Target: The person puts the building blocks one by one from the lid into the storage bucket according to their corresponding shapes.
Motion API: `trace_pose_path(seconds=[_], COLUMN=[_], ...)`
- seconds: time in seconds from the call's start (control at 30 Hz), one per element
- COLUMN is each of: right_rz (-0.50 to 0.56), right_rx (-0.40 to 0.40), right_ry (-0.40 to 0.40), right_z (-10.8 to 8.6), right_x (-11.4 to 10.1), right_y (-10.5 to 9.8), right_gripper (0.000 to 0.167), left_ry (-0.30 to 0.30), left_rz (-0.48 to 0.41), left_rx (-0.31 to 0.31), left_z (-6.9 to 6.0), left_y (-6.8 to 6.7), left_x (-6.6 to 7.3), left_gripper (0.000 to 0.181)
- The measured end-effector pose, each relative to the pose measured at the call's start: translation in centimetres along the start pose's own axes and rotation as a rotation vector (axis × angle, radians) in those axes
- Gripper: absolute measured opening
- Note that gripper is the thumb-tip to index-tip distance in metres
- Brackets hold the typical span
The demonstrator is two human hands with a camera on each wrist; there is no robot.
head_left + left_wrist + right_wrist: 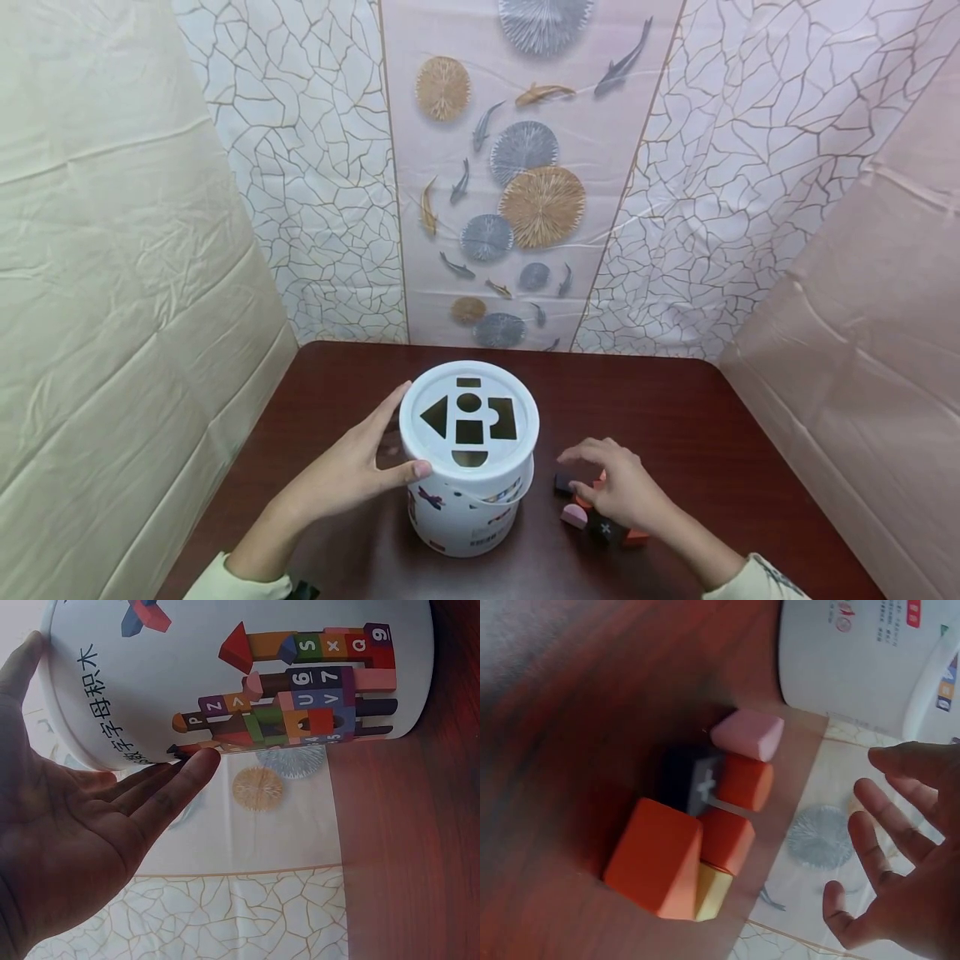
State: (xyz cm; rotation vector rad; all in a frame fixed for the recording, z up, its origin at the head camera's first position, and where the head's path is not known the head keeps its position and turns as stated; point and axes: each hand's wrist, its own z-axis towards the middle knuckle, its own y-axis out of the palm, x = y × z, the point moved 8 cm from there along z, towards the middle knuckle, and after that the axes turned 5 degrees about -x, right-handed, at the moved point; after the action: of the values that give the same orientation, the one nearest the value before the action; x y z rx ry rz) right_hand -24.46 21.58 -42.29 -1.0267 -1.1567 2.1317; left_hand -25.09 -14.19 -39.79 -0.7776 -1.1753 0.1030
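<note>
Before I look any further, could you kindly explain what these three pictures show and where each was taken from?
There is no machine here: you see a person's left hand and right hand, both bare. The wide picture comes from a camera worn on the head, the other two from cameras on each wrist. On the dark table stands a white bucket, its lid cut with shaped holes. Beside it lie small blocks: orange, pink, pale yellow and black. The left hand rests against the bucket; the right hand hovers near the blocks, holding nothing.
</note>
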Motion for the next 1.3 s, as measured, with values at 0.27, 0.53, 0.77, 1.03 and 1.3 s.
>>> trace_pose_path(seconds=[0.27, 0.53, 0.77, 1.03, 1.3], right_rz=[-0.002, -0.044, -0.104, -0.153, -0.188], right_rx=[-0.211, -0.239, -0.228, -0.216, -0.127], right_ry=[0.178, 0.188, 0.162, 0.139, 0.002], right_z=[-1.0, -1.6, -1.5, -1.4, -1.3], right_x=[1.7, 1.7, 1.3, 1.0, 0.0], right_y=[3.0, 4.3, 4.5, 4.7, 4.1], right_gripper=[0.020, 0.012, 0.017, 0.018, 0.023], left_ry=[-0.001, 0.007, 0.004, -0.009, -0.011], left_rz=[-0.011, -0.004, -0.006, 0.013, 0.029], left_rx=[-0.001, 0.002, 0.002, 0.005, 0.011], left_z=[0.0, 0.1, 0.2, 0.1, 0.0], left_y=[0.0, -0.1, -0.1, -0.1, 0.0], left_x=[0.0, 0.1, 0.1, 0.0, -0.2], left_gripper=[0.113, 0.113, 0.113, 0.114, 0.115])
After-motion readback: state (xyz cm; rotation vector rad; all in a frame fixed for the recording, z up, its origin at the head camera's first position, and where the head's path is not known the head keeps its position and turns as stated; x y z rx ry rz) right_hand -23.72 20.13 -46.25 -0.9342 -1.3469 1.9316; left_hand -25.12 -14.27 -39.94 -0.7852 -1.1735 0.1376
